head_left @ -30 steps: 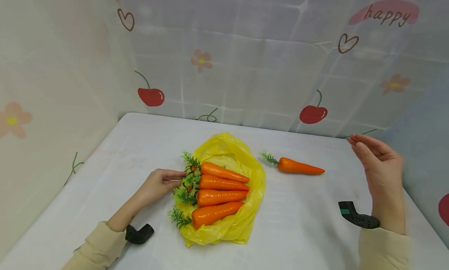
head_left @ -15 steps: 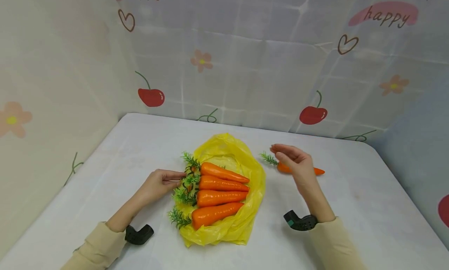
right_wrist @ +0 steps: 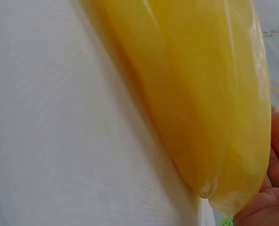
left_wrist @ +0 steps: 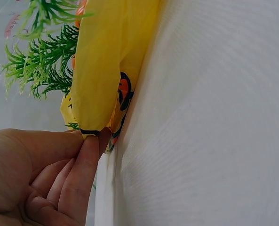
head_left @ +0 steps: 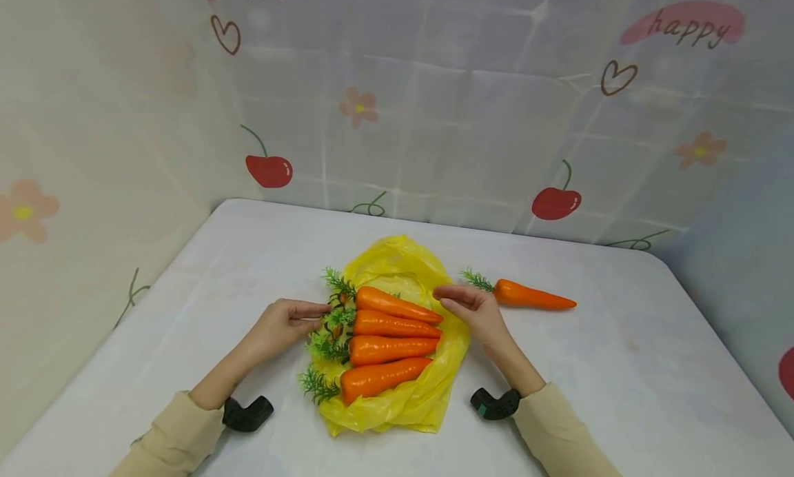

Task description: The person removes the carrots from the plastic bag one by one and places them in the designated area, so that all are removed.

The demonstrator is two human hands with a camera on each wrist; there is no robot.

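Between the bench's [head_left: 248, 246] side edges, the left hand [head_left: 280, 331] pinches a yellow bag [head_left: 422, 409] and the right hand [head_left: 484, 316], fingers loose, is beside it.

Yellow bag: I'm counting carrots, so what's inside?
Four carrots show in the open yellow bag, leafy tops at one side; anything beneath them or under its folds is hidden.
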